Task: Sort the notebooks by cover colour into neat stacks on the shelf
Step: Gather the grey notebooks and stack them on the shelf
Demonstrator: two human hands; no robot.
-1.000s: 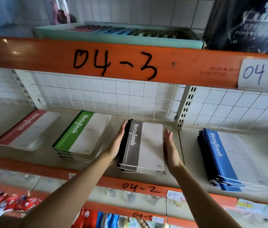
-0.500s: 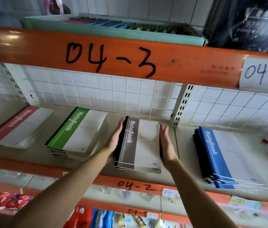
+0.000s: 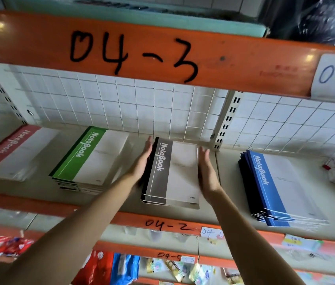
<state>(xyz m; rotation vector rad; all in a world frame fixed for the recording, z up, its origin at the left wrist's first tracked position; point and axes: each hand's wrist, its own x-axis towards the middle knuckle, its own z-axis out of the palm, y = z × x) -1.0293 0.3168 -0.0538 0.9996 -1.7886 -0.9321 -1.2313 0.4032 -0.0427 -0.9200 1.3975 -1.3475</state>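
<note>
left hand (image 3: 141, 164), right hand (image 3: 206, 171) flank grey "NoteBook" stack (image 3: 174, 173).

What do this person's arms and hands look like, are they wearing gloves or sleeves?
No gloves and no sleeves show. Both forearms are bare up to the picture's lower edge. The left hand and right hand are bare too, with no ring, watch or bracelet that I can make out. The arms look slender.

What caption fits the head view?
Both hands square up the grey stack on the shelf.
</note>
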